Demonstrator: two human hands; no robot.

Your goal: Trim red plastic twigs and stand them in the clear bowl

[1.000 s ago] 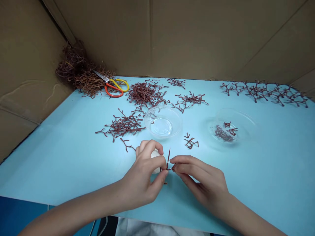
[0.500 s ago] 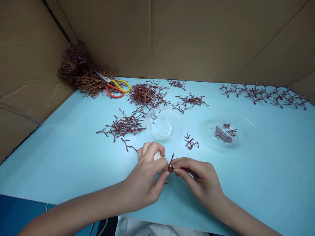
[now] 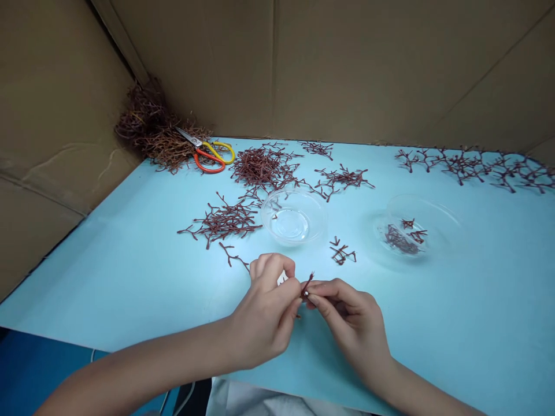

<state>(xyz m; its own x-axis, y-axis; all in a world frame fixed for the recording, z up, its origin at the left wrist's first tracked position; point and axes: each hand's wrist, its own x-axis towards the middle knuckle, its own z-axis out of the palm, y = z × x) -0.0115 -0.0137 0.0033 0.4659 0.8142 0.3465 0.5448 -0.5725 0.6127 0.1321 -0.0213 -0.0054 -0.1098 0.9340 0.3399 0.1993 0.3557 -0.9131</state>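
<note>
Left hand (image 3: 269, 306): nearly closed, pinching brown twig (image 3: 309, 281), curled round white object (image 3: 282, 279) | right hand (image 3: 358, 323): fingertips pinched at twig's lower end | twig: tilted, between hands | scissors (image 3: 195, 141) mark: I can't read it

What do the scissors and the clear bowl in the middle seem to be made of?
Scissors: blades look like steel, grey and shiny; handles perhaps plastic, smooth, evenly red and yellow. Bowl: probably thin plastic, glossy and transparent, as the table shows through; glass is possible.
</note>
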